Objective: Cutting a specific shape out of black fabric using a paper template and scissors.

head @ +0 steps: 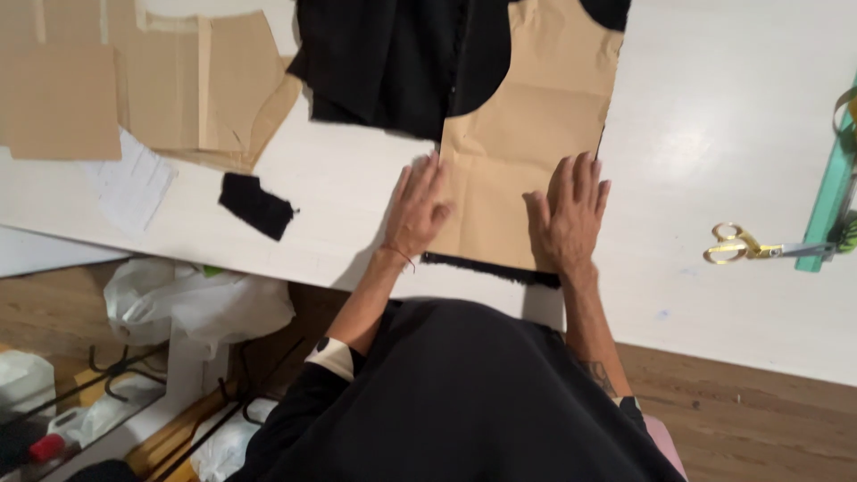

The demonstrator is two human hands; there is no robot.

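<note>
1. Nearest the viewer, the person's dark-clothed lap and forearms fill the lower middle, reaching up to the near edge of the white table (pixel 732 134); wood floor shows below that edge on both sides.
2. A thin strip of black fabric (pixel 491 269) peeks out along the near edge of the brown paper pattern (pixel 527 125); it lies just inside the table's near edge, between the two wrists.
3. The left hand (pixel 420 210) lies flat with fingers spread, grasping nothing; it presses across the pattern's left edge, partly on paper and partly on bare table.
4. The right hand (pixel 569 214) lies flat and loose too, palm down on the pattern's near right corner; its fingertips sit just inside the right edge.
5. Left of the pattern, a small black scrap (pixel 256 205) lies alone on the table, well apart; bare table lies between them.
6. Right of the pattern, a wide stretch of table runs free as far as the gold-handled scissors (pixel 759 247), which touch a green ruler (pixel 826 201) at the far right.
7. Beyond the pattern's far end, a larger black cloth (pixel 402 62) overlaps its top left; further left lie more brown paper pieces (pixel 161 80) and a white sheet (pixel 134 183).
</note>
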